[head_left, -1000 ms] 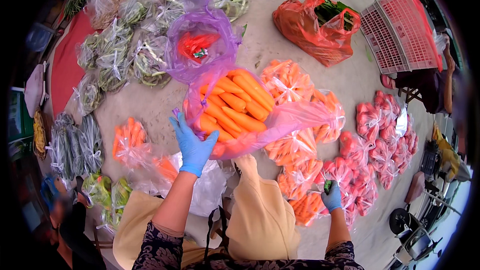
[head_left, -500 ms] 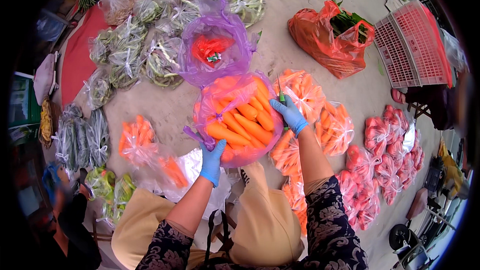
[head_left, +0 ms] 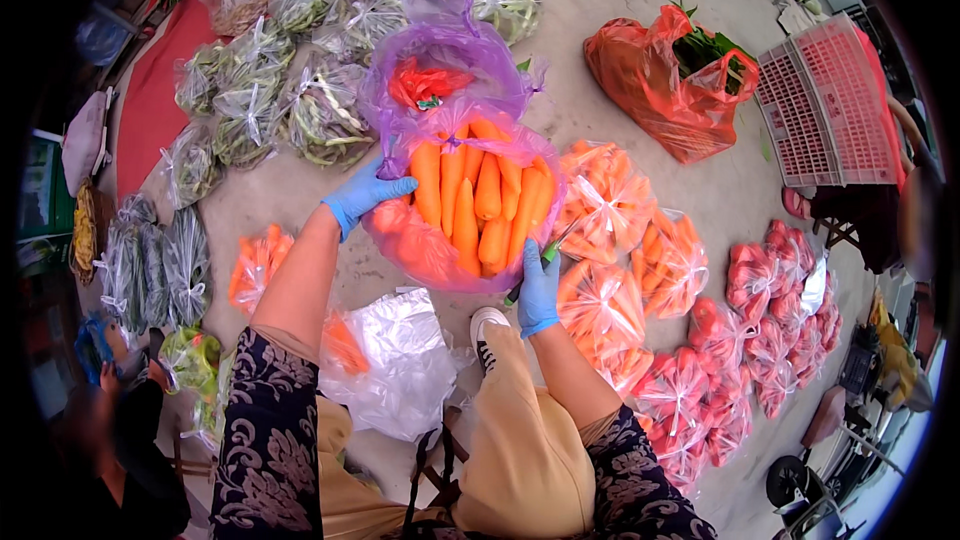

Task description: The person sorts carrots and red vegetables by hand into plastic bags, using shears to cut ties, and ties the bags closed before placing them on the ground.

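Head view: you are working over a grey floor (head_left: pixel 330 225), with a red mat (head_left: pixel 150 120) along its upper left and a pink crate (head_left: pixel 835 100) at the upper right; people show partly at both sides. Your gloved left hand (head_left: pixel 368 195) clasps the left side of the open carrot bag (head_left: pixel 420 258), thumb over the rim, some fingers hidden. Your gloved right hand (head_left: pixel 540 290) is closed around a green-handled tool (head_left: pixel 549 254) and touches the bag's lower right side. That bag sits mid-view, holding at least eight carrots (head_left: pixel 489 190). Count one purple bag (head_left: pixel 505 58) just above it, one red bag of leafy greens (head_left: pixel 650 85), and at least three tied carrot packs (head_left: pixel 605 202) to the right.
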The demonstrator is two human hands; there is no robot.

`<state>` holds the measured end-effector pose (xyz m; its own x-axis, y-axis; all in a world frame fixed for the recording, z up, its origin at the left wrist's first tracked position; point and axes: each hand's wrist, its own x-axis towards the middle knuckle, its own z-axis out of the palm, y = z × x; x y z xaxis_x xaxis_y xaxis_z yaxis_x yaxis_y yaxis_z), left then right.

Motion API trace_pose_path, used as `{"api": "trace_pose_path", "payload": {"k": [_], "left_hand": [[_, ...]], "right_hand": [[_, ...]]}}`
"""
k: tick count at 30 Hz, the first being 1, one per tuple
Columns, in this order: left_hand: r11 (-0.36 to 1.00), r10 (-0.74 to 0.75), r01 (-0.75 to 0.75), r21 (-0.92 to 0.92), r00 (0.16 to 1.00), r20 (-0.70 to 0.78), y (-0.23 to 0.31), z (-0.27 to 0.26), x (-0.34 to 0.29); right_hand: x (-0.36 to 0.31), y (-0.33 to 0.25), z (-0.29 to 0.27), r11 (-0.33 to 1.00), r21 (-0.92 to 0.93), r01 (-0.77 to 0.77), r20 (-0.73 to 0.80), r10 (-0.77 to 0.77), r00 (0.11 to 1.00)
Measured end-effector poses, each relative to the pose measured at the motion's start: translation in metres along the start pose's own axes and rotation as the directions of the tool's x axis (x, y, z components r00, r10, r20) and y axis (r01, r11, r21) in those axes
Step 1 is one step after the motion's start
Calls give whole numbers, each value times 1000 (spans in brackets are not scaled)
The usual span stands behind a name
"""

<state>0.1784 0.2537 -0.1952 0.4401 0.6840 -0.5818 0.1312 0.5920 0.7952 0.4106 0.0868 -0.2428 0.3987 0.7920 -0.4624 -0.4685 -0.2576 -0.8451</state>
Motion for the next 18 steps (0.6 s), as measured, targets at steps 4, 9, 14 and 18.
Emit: {"api": "trace_pose_path", "payload": {"k": [4,9,14,18], "left_hand": [[998,-22,15,59,993,116,25,-11,18],[970,116,-89,224,987,-112,20,7,-16],[959,271,-221,176,896,-352,-57,36,-50],[972,204,-236,-12,863,-463,-87,79,-98]], "right_hand": [[1,-1,16,999,-7,-40,-7,40,999],[-11,-11,-24,973,-231,-24,133,56,990],[-25,22,-109,720,-617,316,267,-186,946],[-48,0,-122,855,-462,237,188,-167,968]]}}
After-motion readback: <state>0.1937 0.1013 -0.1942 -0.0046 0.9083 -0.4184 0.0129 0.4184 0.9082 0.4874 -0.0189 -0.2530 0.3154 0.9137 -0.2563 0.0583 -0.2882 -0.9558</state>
